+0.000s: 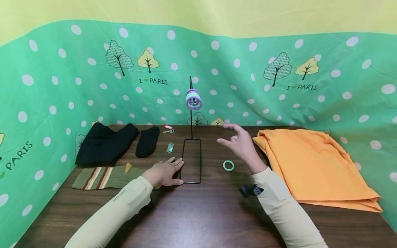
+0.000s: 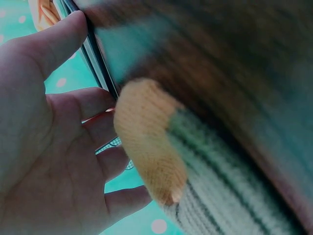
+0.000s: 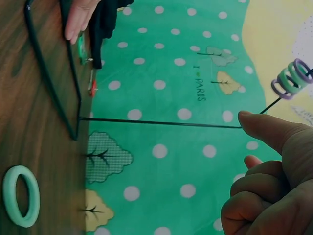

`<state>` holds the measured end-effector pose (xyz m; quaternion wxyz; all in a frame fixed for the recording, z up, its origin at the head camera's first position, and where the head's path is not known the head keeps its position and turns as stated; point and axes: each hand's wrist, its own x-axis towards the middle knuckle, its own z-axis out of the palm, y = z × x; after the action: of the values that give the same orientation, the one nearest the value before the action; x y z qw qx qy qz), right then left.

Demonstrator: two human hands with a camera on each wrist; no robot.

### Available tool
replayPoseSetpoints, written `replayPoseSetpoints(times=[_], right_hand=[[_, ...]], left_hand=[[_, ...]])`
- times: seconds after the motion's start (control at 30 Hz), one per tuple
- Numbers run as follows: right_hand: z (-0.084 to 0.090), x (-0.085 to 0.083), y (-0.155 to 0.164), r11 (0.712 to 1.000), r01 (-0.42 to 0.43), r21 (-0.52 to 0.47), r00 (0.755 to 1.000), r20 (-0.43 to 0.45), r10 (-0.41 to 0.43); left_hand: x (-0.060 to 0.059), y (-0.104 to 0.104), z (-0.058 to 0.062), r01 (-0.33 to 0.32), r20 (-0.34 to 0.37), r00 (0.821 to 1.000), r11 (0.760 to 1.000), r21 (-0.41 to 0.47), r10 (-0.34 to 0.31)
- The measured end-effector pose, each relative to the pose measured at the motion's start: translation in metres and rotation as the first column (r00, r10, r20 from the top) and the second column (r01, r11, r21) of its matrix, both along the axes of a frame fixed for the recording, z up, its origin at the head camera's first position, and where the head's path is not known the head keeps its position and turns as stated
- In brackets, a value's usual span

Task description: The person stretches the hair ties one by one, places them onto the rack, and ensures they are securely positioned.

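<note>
Fingers of my left hand point(image 1: 164, 172) lie flat, pressing the wire stand point(image 1: 191, 161) base. Green ring point(image 1: 228, 165) lies flat on the table point(image 1: 198, 213) beside my right hand point(image 1: 242, 144), raised, loosely spread, empty. Beyond, the stand's rod rises upright, carrying stacked rings point(image 1: 193, 99).

Left hand point(image 1: 164, 172) flat, palm down, fingers straight and together, forearm in cream sleeve angled in from lower left, right hand point(image 1: 240, 144) raised, empty, fingers loosely curled, index finger and thumb extended, black wrist strap.

Thin black metal stand point(image 1: 191, 160) on matt wood-grain table point(image 1: 204, 213); smooth plastic ring point(image 1: 228, 165); ribbed knit sock point(image 1: 102, 177).
</note>
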<state>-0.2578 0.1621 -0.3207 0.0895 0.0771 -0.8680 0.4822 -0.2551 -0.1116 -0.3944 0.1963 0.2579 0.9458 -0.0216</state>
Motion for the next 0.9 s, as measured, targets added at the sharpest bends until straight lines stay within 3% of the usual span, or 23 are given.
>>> replayPoseSetpoints(times=[0.4,0.9], right_hand=[[-0.026,-0.005,0.014,0.999,0.022,0.035,0.992,0.126,-0.026],[-0.054,-0.011,0.028,0.995,-0.025,0.094,0.968,0.250,0.001]], left_hand=[[0.000,0.000,-0.002,-0.002,0.004,1.000,1.000,0.010,0.002],[0.000,-0.001,-0.001,-0.007,0.006,1.000,1.000,0.018,0.007]])
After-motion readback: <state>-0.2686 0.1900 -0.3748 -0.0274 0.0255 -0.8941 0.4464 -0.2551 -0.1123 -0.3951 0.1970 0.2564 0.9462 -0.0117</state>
